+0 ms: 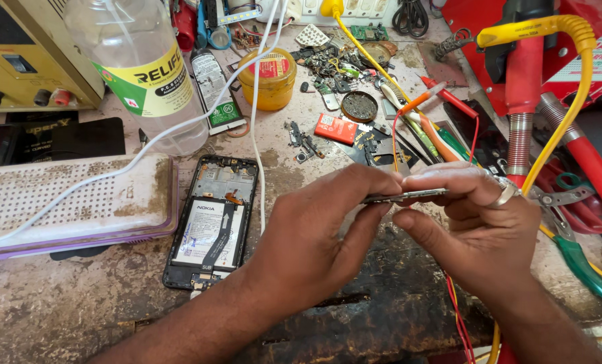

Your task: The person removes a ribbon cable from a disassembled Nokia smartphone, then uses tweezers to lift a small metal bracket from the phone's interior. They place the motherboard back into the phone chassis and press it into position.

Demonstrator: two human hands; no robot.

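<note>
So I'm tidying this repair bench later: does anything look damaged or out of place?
Yes. The phone left of the left hand lies open, back cover off, battery and boards bare. Loose small parts are scattered behind it. Both hands, the right hand too, pinch a thin flat part.

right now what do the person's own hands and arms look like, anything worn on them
Both arms are bare to the frame's edge, with no sleeves, gloves or watch in view. The right hand wears a silver-coloured ring on one finger. The left hand wears nothing. No cables or markings sit on either hand.
</note>
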